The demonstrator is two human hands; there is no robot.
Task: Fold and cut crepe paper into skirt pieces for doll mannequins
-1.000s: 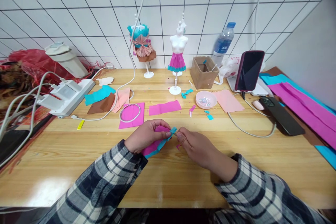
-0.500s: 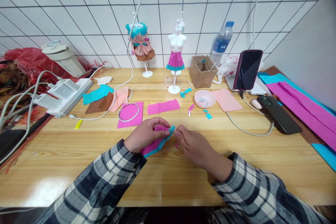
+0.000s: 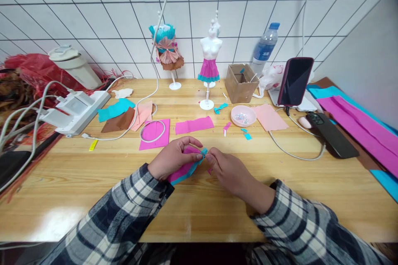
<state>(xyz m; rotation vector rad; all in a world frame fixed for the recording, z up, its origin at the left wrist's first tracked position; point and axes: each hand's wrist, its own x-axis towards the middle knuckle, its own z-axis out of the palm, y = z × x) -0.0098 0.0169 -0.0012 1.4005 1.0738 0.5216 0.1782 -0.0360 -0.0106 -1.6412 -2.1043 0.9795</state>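
A folded piece of pink crepe paper with a teal edge [image 3: 183, 169] lies at the middle of the wooden table [image 3: 93, 174]. My left hand [image 3: 172, 157] is curled over it, thumb and fingers pinching its teal end. My right hand [image 3: 228, 167] meets it from the right, its fingertips pinched on the same teal tip. Both wrists wear plaid sleeves. Beyond the hands lie a pink paper strip [image 3: 194, 125] and a pink square with a white ring on it [image 3: 154, 133].
Two small mannequins [image 3: 210, 60] in paper skirts stand at the back, beside a cardboard box [image 3: 241, 83], a water bottle [image 3: 263, 49] and a pink dish of beads [image 3: 243, 116]. A propped phone [image 3: 294, 82] and paper sheets [image 3: 360, 128] sit right; a power strip [image 3: 77, 109] with cables sits left.
The hands stay pinched on the paper piece, with only slight finger shifts. The view has drifted a little.
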